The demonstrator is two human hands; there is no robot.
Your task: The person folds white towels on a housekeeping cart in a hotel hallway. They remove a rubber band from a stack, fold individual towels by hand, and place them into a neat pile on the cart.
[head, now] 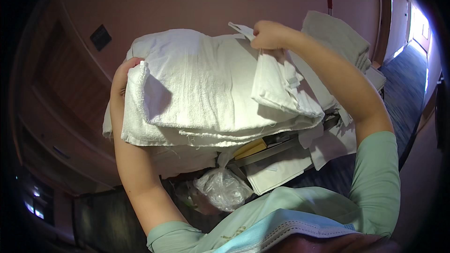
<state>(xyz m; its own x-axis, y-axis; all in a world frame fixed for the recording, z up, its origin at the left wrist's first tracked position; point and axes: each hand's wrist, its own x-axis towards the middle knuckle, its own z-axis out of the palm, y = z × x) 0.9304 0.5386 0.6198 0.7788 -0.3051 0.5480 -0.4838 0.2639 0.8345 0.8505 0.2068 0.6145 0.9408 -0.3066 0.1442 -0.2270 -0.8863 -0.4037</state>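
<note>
A white terry towel [197, 102] is spread between my two hands, its lower edges layered and frayed with loose threads. My left hand [128, 72] grips its left side, where a narrow edge folds over towards the middle. My right hand [269, 35] pinches a gathered part at the upper right, and a folded flap with a small tag hangs below the fingers. Behind and beneath lies more bulky white cloth [168, 42]; where one piece ends and another begins is hard to tell.
Greyish folded towels [334, 38] are stacked at the right. Below are a clear plastic bag [225, 189], a yellow object [249, 148] in a tray and folded white linen [277, 172]. A wall [211, 3] stands behind; a carpeted corridor [404, 77] runs off to the right.
</note>
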